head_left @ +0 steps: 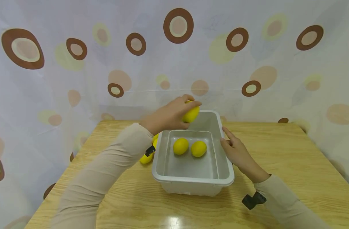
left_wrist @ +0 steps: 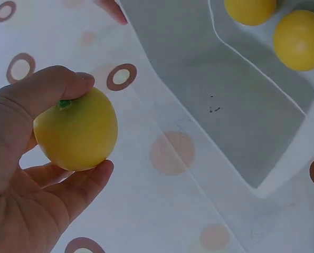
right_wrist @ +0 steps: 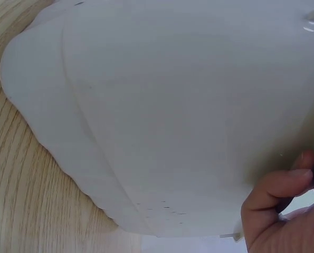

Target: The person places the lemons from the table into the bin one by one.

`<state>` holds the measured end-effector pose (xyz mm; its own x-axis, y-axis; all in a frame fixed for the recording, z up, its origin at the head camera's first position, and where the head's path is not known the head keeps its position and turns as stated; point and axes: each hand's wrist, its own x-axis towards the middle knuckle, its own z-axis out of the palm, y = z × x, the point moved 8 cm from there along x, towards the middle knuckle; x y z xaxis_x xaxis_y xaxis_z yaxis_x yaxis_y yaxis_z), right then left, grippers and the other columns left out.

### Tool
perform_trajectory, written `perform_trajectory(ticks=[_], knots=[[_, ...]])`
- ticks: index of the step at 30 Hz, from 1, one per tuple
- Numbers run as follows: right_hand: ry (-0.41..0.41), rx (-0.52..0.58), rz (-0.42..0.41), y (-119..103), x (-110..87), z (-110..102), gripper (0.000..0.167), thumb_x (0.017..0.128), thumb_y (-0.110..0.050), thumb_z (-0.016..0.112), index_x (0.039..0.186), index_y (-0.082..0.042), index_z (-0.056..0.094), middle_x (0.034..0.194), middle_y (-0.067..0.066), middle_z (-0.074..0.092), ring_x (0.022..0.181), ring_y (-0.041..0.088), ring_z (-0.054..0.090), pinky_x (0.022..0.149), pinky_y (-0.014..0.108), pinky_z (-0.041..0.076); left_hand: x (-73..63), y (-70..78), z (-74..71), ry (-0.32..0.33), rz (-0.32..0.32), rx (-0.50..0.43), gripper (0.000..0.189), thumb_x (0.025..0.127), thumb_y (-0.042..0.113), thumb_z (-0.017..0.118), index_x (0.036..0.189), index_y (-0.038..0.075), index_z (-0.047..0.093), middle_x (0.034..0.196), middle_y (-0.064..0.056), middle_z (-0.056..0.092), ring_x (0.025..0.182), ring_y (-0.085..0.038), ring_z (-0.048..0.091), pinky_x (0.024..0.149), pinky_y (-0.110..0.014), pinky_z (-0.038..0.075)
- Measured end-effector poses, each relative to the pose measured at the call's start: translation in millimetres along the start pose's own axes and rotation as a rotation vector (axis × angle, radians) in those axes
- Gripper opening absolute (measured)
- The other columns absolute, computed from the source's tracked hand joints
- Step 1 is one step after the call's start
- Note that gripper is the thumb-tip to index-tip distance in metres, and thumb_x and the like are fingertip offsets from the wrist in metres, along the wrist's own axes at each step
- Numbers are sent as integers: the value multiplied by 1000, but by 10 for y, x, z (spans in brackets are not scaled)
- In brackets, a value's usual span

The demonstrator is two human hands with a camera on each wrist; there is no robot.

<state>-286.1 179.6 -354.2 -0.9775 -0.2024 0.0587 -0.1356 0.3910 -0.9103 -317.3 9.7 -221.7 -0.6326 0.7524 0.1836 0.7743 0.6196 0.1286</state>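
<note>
My left hand [head_left: 174, 114] holds a yellow lemon [head_left: 191, 114] above the far left part of a light grey plastic bin [head_left: 193, 180]. In the left wrist view, thumb and fingers grip this lemon [left_wrist: 77, 132], whose green stem end shows near the thumb. Two more lemons, a left one [head_left: 181, 146] and a right one [head_left: 198, 149], lie on the bin's floor. My right hand [head_left: 238, 154] grips the bin's right rim. Curled fingers [right_wrist: 278, 192] show beside the bin's outer wall [right_wrist: 172, 116] in the right wrist view.
Several yellow pieces [head_left: 146, 158] lie on the table left of the bin, partly hidden by my left arm. The wooden table [head_left: 277, 152] extends on both sides. A patterned cloth [head_left: 208, 57] hangs behind it.
</note>
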Motion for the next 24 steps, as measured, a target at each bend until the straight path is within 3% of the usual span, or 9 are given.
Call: perform_trajectory(ticks=[7, 14, 17, 24], knots=[[1, -18, -8, -5, 4, -12, 61, 104, -25, 35, 154, -6, 7, 114, 30, 60, 84, 25, 64, 64, 33, 55, 229, -21, 173, -62, -69, 0, 72, 82, 14, 72, 146, 12, 39, 140, -14, 41, 122, -27, 45, 103, -36, 39], [-1, -20, -6, -9, 11, -25, 61, 104, -26, 35, 154, -6, 7, 107, 27, 62, 77, 23, 64, 61, 32, 54, 382, -158, 496, -166, -155, -30, 73, 83, 17, 73, 147, 12, 37, 141, -14, 41, 121, -26, 46, 102, -34, 41], [6, -16, -5, -2, 16, -34, 61, 104, -24, 36, 154, -5, 8, 99, 25, 63, 76, 22, 63, 60, 31, 54, 408, -249, 646, -198, -201, -36, 73, 83, 18, 73, 146, 12, 38, 140, -13, 42, 120, -25, 46, 101, -34, 41], [0, -14, -11, 13, 30, -20, 61, 103, -23, 36, 154, -5, 7, 87, 17, 62, 66, 18, 59, 55, 31, 53, 406, -327, 840, -237, -217, -43, 71, 83, 21, 74, 145, 10, 41, 138, -14, 44, 118, -24, 48, 102, -32, 40]])
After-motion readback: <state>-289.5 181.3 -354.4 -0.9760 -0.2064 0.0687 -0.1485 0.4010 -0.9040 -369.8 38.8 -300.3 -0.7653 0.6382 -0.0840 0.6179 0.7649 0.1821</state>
